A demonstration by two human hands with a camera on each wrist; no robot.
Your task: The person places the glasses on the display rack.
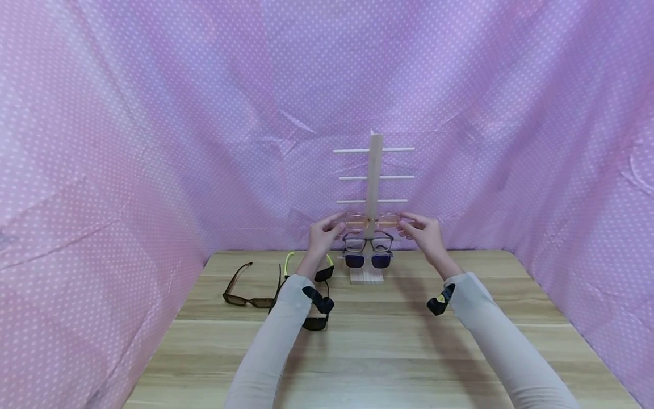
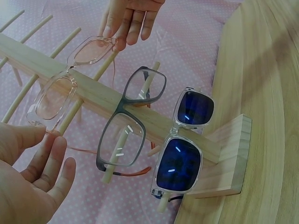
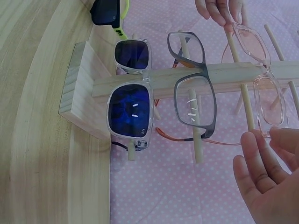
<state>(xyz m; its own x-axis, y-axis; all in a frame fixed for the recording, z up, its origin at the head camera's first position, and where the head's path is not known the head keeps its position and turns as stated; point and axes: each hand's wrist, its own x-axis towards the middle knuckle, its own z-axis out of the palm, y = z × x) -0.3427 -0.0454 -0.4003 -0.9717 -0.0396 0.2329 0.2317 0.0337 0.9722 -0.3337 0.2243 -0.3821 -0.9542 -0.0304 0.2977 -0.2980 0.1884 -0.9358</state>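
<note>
Clear-framed glasses with pink-tinted lenses [image 2: 93, 50] sit at a peg level of a wooden display stand [image 1: 374, 170]. My left hand [image 1: 323, 234] pinches one outer corner of their frame between thumb and fingers. On the opposite corner, my right hand [image 1: 426, 236] pinches the frame the same way. The bridge lies in front of the post. Just below hang grey-framed glasses [image 3: 212, 95] with clear lenses. Under those, clear-framed sunglasses with blue lenses [image 2: 180, 163] rest on the lowest pegs, near the stand's base [image 1: 366, 277].
Brown sunglasses [image 1: 236, 300] lie on the wooden table [image 1: 388, 352] at left. Sunglasses with yellow-green temples [image 1: 324, 274] and black sunglasses [image 1: 315, 324] are beside and partly behind my left forearm. Bare pegs [image 1: 398, 149] stick out higher up the post. A pink dotted cloth [image 1: 204, 113] surrounds the table.
</note>
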